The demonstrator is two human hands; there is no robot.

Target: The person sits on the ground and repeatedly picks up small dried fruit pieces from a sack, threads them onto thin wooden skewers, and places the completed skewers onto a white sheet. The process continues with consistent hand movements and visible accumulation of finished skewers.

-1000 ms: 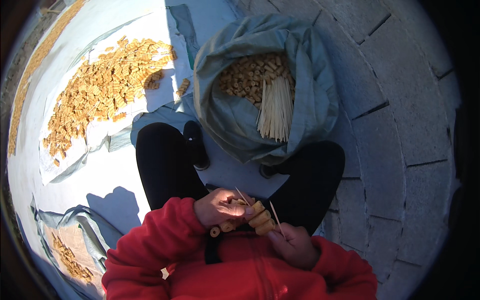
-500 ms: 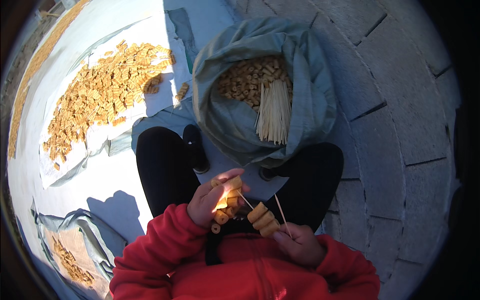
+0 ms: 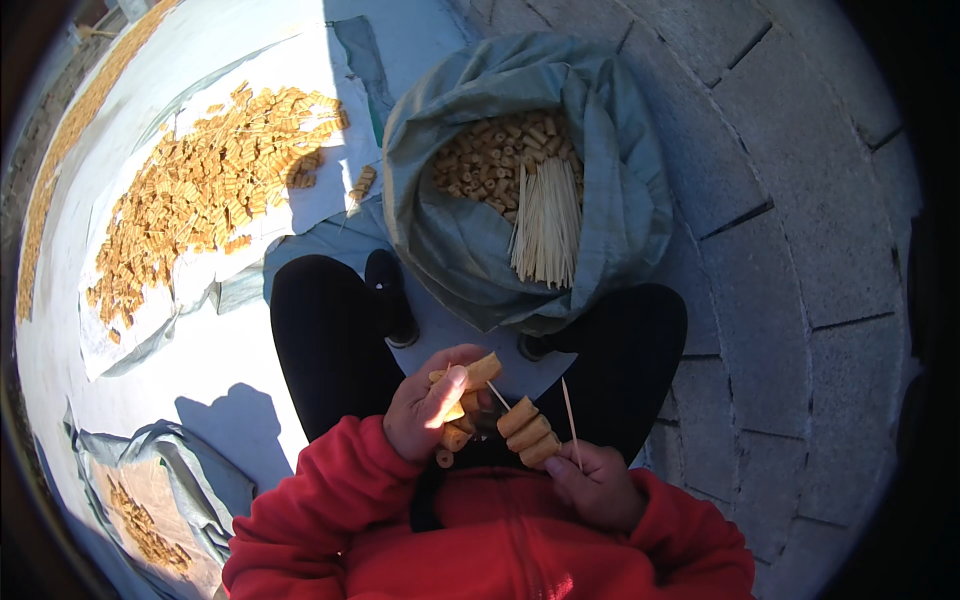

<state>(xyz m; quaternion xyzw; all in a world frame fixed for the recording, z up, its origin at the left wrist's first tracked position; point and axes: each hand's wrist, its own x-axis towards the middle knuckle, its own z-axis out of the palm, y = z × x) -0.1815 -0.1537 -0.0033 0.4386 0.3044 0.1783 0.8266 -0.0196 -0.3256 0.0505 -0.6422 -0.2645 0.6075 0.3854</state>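
My left hand point(image 3: 425, 405) is closed round several golden-brown, tube-shaped pieces point(image 3: 484, 371), their kind unclear; its thumb lies across them. Some pieces hang below the palm, one showing its round hole. My right hand point(image 3: 600, 485) is pinched on a thin wooden skewer carrying three such pieces side by side point(image 3: 528, 432). The skewer's bare end point(image 3: 499, 395) points up-left and reaches the topmost piece in my left hand; whether it has gone in, I cannot tell. A second bare stick point(image 3: 570, 420) rises from the right fingers.
Ahead stands a grey-green woven sack point(image 3: 420, 220), rolled open, with loose brown tubes point(image 3: 495, 150) and a bundle of pale sticks point(image 3: 547, 225). Left, a large heap of tubes point(image 3: 215, 185) lies on white sheeting. A smaller heap point(image 3: 148, 525) sits on cloth at lower left. Paving slabs point(image 3: 770, 320) extend right.
The top tube in my left hand has turned and shifted slightly right, and the left thumb now presses over the pieces. My right hand with the skewered pieces has moved a little right.
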